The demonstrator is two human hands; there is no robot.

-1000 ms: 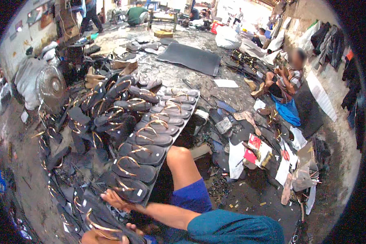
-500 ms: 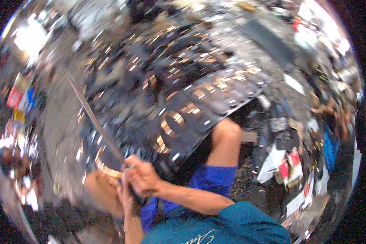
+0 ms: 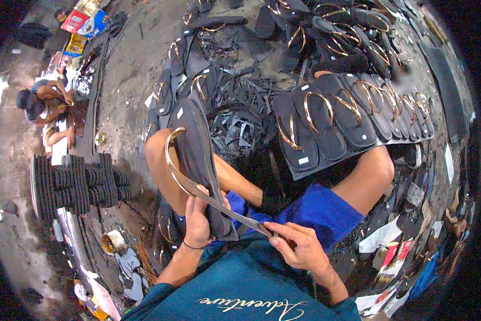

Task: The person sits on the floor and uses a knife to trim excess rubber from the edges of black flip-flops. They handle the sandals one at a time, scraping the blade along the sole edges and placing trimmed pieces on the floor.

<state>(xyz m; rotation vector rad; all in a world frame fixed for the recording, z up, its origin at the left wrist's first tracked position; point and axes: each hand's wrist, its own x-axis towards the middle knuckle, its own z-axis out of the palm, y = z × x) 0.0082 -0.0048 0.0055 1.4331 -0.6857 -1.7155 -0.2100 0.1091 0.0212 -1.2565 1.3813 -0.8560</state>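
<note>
My left hand (image 3: 198,219) grips a black flip-flop sole (image 3: 197,155) that stands up over my left knee. A gold strap (image 3: 172,160) curves along the sole's left edge. My right hand (image 3: 299,247) pinches the long flat end of that strap near my lap, pulling it across the sole's lower end. Both hands sit close above my blue shorts (image 3: 315,211) and teal shirt (image 3: 245,289).
A board (image 3: 358,155) over my right knee carries a row of black sandals with gold straps (image 3: 352,109). More sandals and black offcuts (image 3: 240,128) litter the floor ahead. Stacked soles (image 3: 74,184) stand at left, near a seated person (image 3: 45,104). A small tin (image 3: 112,242) sits lower left.
My view has swung left and down, away from the sandal row. My hands have lifted one sandal from the pile to my lap, right hand now on its strap end.
</note>
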